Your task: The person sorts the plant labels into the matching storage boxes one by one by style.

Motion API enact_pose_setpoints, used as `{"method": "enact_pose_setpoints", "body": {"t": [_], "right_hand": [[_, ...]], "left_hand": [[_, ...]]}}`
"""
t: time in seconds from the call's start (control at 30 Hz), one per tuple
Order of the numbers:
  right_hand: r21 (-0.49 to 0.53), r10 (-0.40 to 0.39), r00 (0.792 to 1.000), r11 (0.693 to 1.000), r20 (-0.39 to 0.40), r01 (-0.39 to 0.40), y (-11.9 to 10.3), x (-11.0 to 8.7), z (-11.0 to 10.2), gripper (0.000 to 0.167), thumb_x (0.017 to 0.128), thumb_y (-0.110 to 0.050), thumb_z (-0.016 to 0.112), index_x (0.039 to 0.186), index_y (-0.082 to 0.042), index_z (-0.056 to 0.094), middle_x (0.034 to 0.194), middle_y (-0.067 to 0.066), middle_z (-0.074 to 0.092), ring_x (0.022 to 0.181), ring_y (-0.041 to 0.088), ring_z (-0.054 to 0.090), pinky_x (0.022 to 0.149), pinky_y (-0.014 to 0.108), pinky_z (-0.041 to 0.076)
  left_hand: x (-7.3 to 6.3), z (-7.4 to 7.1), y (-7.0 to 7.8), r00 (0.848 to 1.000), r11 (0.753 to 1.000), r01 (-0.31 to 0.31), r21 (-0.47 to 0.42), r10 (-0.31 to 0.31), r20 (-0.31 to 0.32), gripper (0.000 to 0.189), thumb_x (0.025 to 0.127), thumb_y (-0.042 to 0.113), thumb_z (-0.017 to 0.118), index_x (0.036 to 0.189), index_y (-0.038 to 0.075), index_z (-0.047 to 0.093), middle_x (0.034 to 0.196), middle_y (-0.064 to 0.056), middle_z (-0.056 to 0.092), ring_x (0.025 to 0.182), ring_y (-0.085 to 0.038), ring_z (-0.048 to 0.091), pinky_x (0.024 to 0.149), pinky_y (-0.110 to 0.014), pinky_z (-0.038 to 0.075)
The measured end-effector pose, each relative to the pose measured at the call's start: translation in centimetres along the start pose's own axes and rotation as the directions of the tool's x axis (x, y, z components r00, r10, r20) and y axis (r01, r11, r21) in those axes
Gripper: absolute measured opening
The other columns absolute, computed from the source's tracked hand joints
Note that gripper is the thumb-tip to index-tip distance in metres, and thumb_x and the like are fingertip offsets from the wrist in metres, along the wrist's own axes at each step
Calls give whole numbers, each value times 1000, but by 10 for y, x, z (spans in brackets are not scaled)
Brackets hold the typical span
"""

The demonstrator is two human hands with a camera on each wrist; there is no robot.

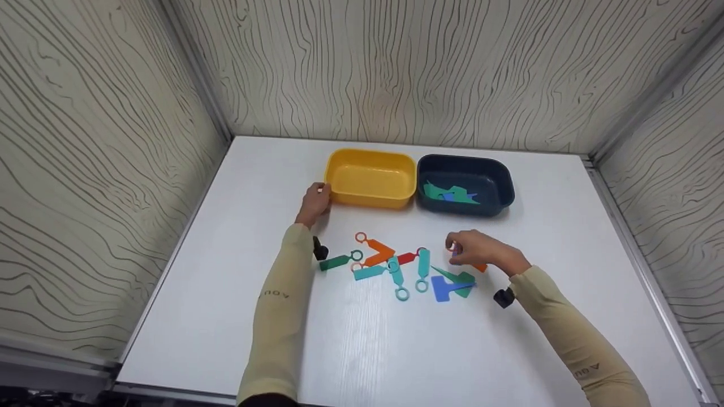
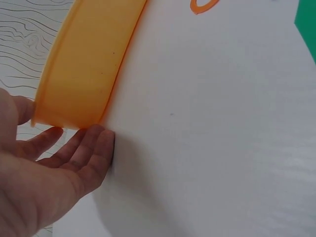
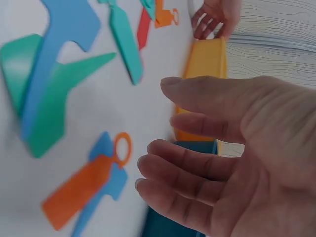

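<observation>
At the left front corner of the yellow bin (image 1: 370, 200), my left hand (image 1: 314, 204) holds its end. In the left wrist view the thumb is at the rim and the fingers lie against the outer wall. My right hand (image 1: 478, 247) hovers with loosely bent fingers, nothing between them. Beside it in the right wrist view, an orange ring-ended tag (image 3: 79, 190) lies across a blue flat T-shaped label (image 3: 116, 182). Nearer me, another blue T-shaped label (image 1: 441, 289) overlaps a green one (image 1: 465, 278).
Ring-ended tags lie mid-table: dark green (image 1: 335, 262), orange (image 1: 380, 246), red (image 1: 406, 258) and several teal ones (image 1: 423, 264). Right of the yellow bin, touching or nearly so, stands a dark blue bin (image 1: 492, 208) holding green and blue labels. Patterned walls border the white table (image 1: 367, 350).
</observation>
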State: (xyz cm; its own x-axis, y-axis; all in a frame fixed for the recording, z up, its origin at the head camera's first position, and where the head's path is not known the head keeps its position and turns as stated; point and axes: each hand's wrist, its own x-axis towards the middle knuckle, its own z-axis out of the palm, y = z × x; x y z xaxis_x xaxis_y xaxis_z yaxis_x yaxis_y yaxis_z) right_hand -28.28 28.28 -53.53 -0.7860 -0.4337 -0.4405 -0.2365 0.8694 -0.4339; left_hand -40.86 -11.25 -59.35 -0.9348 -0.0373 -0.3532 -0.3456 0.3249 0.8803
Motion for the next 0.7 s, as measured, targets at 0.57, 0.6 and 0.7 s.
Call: {"method": "enact_pose_setpoints", "body": {"t": [0.57, 0.6, 0.7], "right_hand": [[-26, -22, 1000, 999, -8, 22, -11, -15, 48, 38, 86, -27, 75, 119, -12, 64, 96, 5, 60, 83, 18, 51, 75, 33, 48], [-42, -27, 1000, 999, -9, 27, -12, -15, 50, 39, 86, -28, 75, 120, -13, 63, 96, 5, 59, 83, 18, 51, 74, 32, 47], [-79, -19, 999, 997, -27, 17, -17, -17, 56, 43, 85, -32, 76, 122, -16, 62, 98, 4, 55, 85, 17, 49, 71, 29, 46]], "left_hand": [[1, 0, 2, 1000, 1000, -6, -20, 6, 12, 51, 103, 44, 39, 142, 13, 42, 119, -8, 57, 104, -20, 59, 83, -31, 51], [1, 0, 2, 1000, 1000, -2, -17, 2, 10, 51, 103, 44, 38, 142, 13, 42, 119, -8, 57, 103, -20, 59, 82, -31, 51], [1, 0, 2, 1000, 1000, 18, -11, -18, 10, 51, 103, 45, 38, 143, 14, 41, 117, -7, 57, 101, -19, 59, 82, -30, 51]]}}
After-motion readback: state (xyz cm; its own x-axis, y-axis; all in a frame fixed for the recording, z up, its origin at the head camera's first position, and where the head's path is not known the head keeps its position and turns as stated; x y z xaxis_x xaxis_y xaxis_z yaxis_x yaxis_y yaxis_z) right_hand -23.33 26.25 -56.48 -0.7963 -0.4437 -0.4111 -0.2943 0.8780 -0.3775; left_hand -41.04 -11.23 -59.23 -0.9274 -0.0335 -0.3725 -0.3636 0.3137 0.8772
